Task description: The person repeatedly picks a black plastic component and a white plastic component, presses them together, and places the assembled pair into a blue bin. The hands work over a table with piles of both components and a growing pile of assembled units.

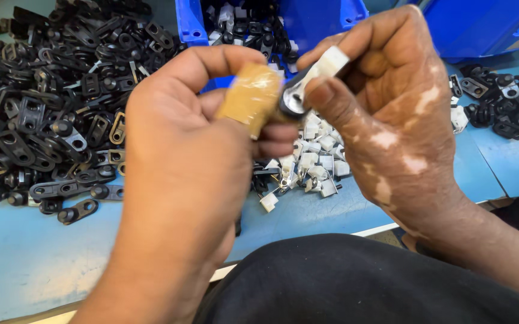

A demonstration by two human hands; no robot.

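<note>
Centrally, the left hand [181, 156] is curled shut, its thumb wrapped in tan tape, pinching the round end of a small black metal bracket with a round eyelet [293, 99] between thumb and fingers, while the right hand [391, 114] closes thumb and forefinger on a small white plastic clip [330, 62] seated on the other end of that same bracket; both are held in the air just above the blue bench [25, 264], in front of the person's dark-clothed lap. Directly beneath the hands lies a loose scatter of white plastic clips [319, 159], some with small metal parts among them. Farther left, a large heap of black metal brackets [55, 102] covers much of the bench, a few brass-coloured ones mixed in. Behind the hands stands an open blue plastic bin [190, 27] holding black pieces with white clips on them, and a second blue bin [487, 27] sits at upper right, with a smaller pile of black and white pieces [493, 99] below it. Judging by the size of the left heap against what shows in the bin, a good deal of pieces seem unjoined yet, with one pairing in hand now
</note>
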